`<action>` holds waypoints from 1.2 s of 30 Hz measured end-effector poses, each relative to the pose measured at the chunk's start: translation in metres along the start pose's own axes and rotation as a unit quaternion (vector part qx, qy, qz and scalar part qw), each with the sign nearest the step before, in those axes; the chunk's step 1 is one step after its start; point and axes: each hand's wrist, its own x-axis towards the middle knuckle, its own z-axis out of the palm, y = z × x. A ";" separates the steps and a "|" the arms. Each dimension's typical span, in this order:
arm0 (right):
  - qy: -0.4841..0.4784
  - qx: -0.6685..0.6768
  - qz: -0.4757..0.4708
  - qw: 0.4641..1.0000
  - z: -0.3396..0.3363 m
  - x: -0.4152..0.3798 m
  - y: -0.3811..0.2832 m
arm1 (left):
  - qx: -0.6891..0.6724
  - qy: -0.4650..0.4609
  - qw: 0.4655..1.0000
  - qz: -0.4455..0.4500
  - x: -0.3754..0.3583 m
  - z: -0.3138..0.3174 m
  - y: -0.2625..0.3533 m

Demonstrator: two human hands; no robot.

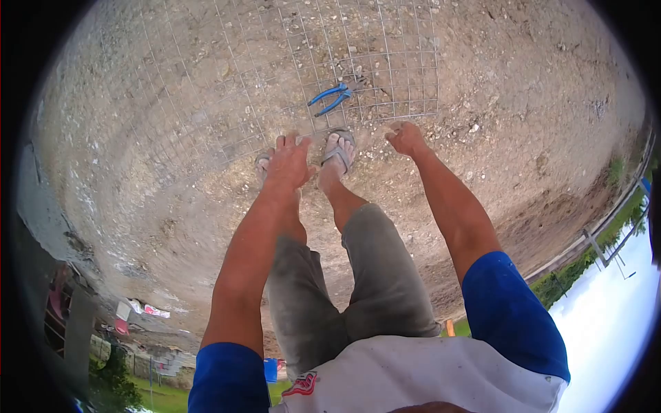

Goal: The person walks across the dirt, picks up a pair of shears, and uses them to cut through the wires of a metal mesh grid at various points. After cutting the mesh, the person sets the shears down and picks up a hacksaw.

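Observation:
Wire mesh (396, 65) lies on the stony ground, its near edge just beyond my sandalled feet. Blue-handled pliers (332, 98) rest on the mesh, handles apart, with the dark jaws pointing right. My left hand (290, 160) is over my left foot, fingers spread, holding nothing. To the right, my right hand (406, 138) hovers close to the mesh's near corner, its fingers bent; whether they touch the wire cannot be made out.
Pebbly soil (523, 124) surrounds the mesh. A grey concrete edge (45, 199) runs along the far left. Red and white items (148, 310) lie at the lower left. A rail-like frame (595, 248) stands at the right, near grass.

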 end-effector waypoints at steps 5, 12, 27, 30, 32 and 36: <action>0.177 -0.036 -0.032 0.983 0.054 0.096 0.037 | 0.065 0.018 0.998 0.006 0.166 0.062 0.022; 0.046 -0.044 0.040 0.997 0.067 0.121 0.030 | 0.080 -0.023 0.996 -0.015 0.222 0.082 0.030; 0.028 -0.003 -0.003 1.000 0.036 0.105 0.027 | 0.103 -0.115 0.986 0.063 0.235 0.006 0.031; 0.039 -0.007 -0.017 0.999 0.029 0.094 0.021 | 0.085 -0.152 0.983 0.060 0.240 -0.004 0.024; 0.055 0.001 -0.019 0.998 0.029 0.086 0.016 | 0.080 -0.177 0.980 0.048 0.237 -0.014 0.023; 0.054 0.000 -0.011 0.998 0.027 0.077 0.013 | -0.109 -0.264 0.951 -0.122 0.212 -0.036 0.018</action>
